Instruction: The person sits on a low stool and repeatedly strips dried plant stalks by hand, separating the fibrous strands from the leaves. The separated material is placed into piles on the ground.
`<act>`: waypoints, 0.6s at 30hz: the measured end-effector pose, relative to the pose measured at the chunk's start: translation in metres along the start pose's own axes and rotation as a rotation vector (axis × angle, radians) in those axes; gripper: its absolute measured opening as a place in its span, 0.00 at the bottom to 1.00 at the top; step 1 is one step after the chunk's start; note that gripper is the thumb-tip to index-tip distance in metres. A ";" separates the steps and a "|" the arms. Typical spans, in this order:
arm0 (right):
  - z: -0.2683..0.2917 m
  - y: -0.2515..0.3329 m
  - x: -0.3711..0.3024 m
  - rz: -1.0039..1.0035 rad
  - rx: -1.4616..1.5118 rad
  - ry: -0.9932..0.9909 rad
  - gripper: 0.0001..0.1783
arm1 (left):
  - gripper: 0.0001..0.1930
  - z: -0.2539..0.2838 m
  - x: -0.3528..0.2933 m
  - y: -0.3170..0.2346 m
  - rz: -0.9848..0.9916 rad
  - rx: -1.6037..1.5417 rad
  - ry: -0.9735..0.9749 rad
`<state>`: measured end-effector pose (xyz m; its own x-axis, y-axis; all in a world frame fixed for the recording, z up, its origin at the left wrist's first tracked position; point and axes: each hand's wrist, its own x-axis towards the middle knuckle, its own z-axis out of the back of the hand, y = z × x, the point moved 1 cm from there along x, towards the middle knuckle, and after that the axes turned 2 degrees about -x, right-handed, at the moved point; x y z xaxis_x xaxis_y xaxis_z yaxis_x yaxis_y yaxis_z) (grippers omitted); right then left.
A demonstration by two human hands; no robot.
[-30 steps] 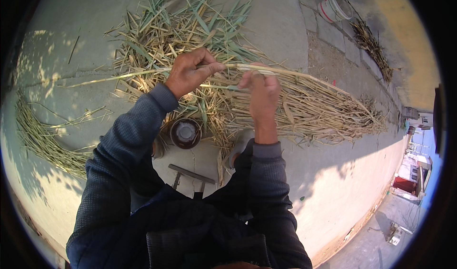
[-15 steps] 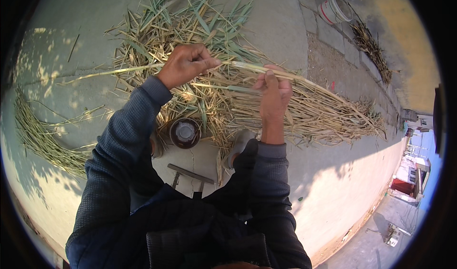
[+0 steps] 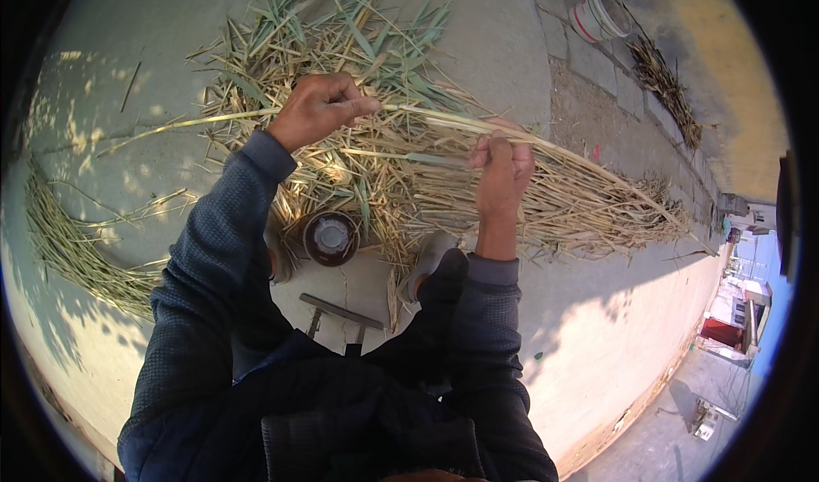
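One long, pale straw-coloured reed stalk point(image 3: 226, 118) stretches from left to right across both hands. My left hand point(image 3: 314, 111) is closed around it, thumb and forefinger pressed together, and its thin end sticks out to the left. Farther along, my right hand point(image 3: 502, 175) has its fingers curled at the stalk, beside a strip of dry leaf sheath. Beyond that hand the length trails rightward over a heap of dry stalks point(image 3: 589, 205). Below and behind the left hand spreads a litter of stripped leaves point(image 3: 273, 64), some green.
A dark brown round jar point(image 3: 331, 238) stands between my feet, near a metal bar point(image 3: 341, 310). Greenish peeled stalks point(image 3: 77, 247) lie in a bundle at left. A white bucket point(image 3: 600, 15) and a dark bundle of sticks point(image 3: 664, 90) are at far right.
My left hand has shifted slightly left with the stalk, and my right hand slightly right and nearer me. The gap between them has widened.
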<state>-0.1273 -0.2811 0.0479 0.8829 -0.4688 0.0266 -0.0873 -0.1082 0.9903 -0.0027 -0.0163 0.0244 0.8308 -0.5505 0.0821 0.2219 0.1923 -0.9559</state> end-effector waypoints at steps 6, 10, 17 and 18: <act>0.004 0.005 -0.003 0.080 -0.200 0.074 0.12 | 0.18 0.006 0.000 0.000 0.054 -0.038 0.085; 0.008 0.008 -0.003 0.105 -0.089 0.040 0.13 | 0.15 0.008 -0.001 -0.003 0.080 -0.018 0.095; 0.007 0.007 -0.003 0.143 -0.022 0.035 0.12 | 0.19 0.007 -0.001 -0.002 0.054 -0.016 0.047; 0.005 0.005 -0.002 0.128 -0.004 0.008 0.12 | 0.18 0.006 -0.001 0.000 0.062 -0.008 0.050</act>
<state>-0.1324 -0.2853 0.0523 0.8682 -0.4718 0.1538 -0.1977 -0.0446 0.9793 -0.0003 -0.0107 0.0266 0.8164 -0.5775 0.0089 0.1668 0.2210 -0.9609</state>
